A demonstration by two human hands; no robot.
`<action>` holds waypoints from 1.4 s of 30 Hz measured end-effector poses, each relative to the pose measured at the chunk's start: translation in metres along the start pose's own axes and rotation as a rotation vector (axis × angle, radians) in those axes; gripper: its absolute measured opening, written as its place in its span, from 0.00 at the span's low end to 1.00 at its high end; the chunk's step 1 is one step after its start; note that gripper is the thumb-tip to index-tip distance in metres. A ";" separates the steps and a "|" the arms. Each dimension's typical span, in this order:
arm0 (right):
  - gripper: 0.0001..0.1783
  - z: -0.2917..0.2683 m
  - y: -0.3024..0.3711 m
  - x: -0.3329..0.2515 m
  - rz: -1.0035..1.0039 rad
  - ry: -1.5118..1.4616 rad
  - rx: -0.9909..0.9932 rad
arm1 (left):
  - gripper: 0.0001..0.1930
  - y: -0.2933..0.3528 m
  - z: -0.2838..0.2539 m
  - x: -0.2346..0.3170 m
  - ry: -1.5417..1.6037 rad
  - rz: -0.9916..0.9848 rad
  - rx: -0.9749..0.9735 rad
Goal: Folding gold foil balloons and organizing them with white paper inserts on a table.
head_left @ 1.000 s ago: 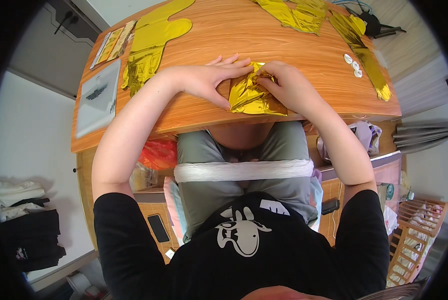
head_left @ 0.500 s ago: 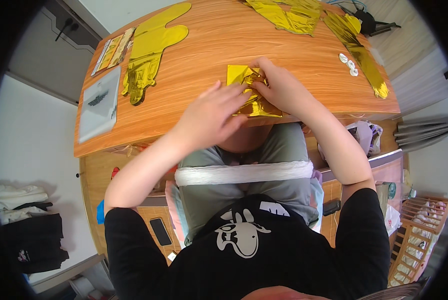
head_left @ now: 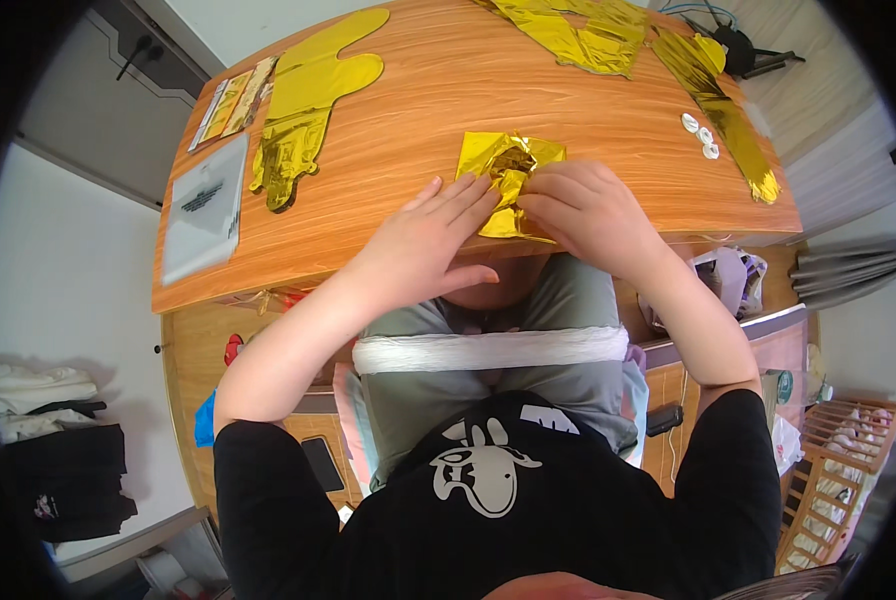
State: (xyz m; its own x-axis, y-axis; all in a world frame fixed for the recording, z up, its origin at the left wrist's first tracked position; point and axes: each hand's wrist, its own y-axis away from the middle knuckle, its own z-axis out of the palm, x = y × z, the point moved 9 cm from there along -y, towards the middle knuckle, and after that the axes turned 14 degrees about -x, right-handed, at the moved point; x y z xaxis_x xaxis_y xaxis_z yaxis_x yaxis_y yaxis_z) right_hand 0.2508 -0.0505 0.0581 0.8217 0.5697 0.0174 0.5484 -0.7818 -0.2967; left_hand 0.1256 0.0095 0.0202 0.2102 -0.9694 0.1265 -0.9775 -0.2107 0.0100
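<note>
Near the table's front edge (head_left: 368, 225), crumpled gold foil (head_left: 480, 150) lies between my left grip (head_left: 415, 240), thumb spread, and right grip (head_left: 590, 212), its closure hidden.

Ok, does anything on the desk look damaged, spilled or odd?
Nothing looks spilled. The gold foil piece by the left hand and right hand is crumpled around a dark hollow, unlike the flatter gold shape at the left of the desk; whether it's torn, I can't tell.

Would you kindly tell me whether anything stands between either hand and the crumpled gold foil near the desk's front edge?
Nothing visible does: the left hand meets the gold foil from its left, the right hand from its right.
</note>
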 end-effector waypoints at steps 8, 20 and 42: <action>0.16 0.024 0.011 -0.011 0.288 -0.106 0.087 | 0.31 -0.028 -0.013 -0.044 0.087 0.132 -0.145; 0.12 0.034 -0.020 -0.018 0.658 -0.015 0.037 | 0.23 -0.091 -0.001 -0.047 0.218 0.228 -0.043; 0.24 0.013 -0.015 0.022 0.455 -0.323 0.277 | 0.40 -0.094 0.001 -0.061 0.521 0.334 -0.142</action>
State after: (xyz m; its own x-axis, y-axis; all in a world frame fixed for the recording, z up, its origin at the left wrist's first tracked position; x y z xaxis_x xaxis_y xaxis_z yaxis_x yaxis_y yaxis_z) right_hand 0.2584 -0.0234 0.0501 0.8513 0.2763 -0.4460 0.0577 -0.8942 -0.4438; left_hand 0.2043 0.0884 0.0103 -0.1074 -0.7838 0.6116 -0.9891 0.1463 0.0138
